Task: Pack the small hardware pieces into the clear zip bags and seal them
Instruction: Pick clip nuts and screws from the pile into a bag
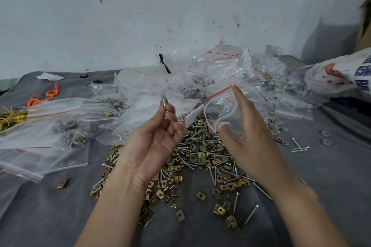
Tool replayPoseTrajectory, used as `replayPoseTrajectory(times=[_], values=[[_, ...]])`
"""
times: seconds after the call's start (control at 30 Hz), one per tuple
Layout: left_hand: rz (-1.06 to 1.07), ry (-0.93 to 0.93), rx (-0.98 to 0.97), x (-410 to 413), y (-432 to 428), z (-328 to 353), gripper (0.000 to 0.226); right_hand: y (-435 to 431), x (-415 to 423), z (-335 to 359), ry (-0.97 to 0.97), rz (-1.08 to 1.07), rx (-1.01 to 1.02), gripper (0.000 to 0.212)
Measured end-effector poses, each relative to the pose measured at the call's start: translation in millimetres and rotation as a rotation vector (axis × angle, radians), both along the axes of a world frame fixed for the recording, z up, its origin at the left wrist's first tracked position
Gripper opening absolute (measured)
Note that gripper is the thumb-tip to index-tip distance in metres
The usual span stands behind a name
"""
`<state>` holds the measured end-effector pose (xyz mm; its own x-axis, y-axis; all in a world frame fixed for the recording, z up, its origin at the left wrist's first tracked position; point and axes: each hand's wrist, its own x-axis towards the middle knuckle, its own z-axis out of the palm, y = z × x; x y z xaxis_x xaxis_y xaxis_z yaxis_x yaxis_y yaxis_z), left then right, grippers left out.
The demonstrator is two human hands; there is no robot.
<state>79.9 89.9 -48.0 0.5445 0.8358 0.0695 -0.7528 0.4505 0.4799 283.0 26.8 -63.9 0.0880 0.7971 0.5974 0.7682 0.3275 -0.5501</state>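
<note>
Packing under way: my left hand [158,138] pinches a screw [164,104] near the open zip bag [220,110] that my right hand [249,132] grips at 12 o'clock of the hardware pile [200,158]; filled bags [74,136] lie from 9 to 1 o'clock, and most of the pile awaits bagging.

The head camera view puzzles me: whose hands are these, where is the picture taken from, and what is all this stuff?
There is no machine here, only a person's two bare hands, seen from a camera worn on the head, looking forward and down. The left hand pinches a small metal piece at its fingertips. The right hand holds a clear zip bag with its red-striped mouth open. Below them, on a grey cloth, lies a pile of screws, brass-coloured square clips and grey round washers. More bags, some already filled, lie to the left and behind.
</note>
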Motion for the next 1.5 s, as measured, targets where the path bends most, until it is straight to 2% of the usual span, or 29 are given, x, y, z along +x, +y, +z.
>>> replayPoseTrajectory(times=[0.23, 0.37, 0.5, 0.8, 1.0, 1.1, 1.17, 1.23, 1.33, 1.4, 1.5], values=[[0.069, 0.020, -0.049, 0.8, 1.3, -1.0, 0.019, 0.3, -0.9, 0.3, -0.001, -0.002, -0.008, 0.076], [0.106, 0.134, -0.031, 1.3, 1.5, 0.0, 0.013, -0.4, -0.5, 0.1, 0.002, 0.003, -0.011, 0.075], [0.169, 0.277, 0.026, 5.8, -0.6, 2.5, 0.028, -0.4, -0.8, 0.4, 0.003, 0.005, -0.011, 0.075], [0.226, 0.378, 0.123, 10.6, -5.7, 4.6, 0.021, 0.2, 0.5, -1.5, -0.004, 0.014, -0.002, 0.074], [0.522, 0.662, 0.337, 19.7, -12.1, 18.2, 0.014, 0.5, 0.7, -1.8, -0.009, 0.023, -0.013, 0.075], [0.738, 0.871, 0.574, 26.4, -18.0, 25.0, 0.012, 0.8, 1.1, -2.3, -0.012, 0.027, -0.010, 0.076], [0.827, 0.926, 0.719, 34.4, -23.7, 27.8, 0.012, 1.2, 1.0, -2.5, -0.008, 0.028, -0.009, 0.077], [0.855, 0.996, 0.848, 44.1, -28.5, 27.3, 0.012, 1.6, 0.6, -2.7, -0.004, 0.030, -0.004, 0.078], [0.871, 1.202, 1.090, 53.7, -32.7, 23.3, 0.014, 1.8, 0.6, -3.2, -0.002, 0.035, 0.008, 0.081], [0.914, 1.208, 1.094, 51.5, -31.7, 23.9, 0.017, 1.8, 1.4, -3.8, 0.002, 0.033, 0.012, 0.081], [0.976, 1.107, 0.952, 37.4, -23.6, 29.6, 0.017, 1.2, 3.3, -4.4, -0.005, 0.031, 0.011, 0.078]])
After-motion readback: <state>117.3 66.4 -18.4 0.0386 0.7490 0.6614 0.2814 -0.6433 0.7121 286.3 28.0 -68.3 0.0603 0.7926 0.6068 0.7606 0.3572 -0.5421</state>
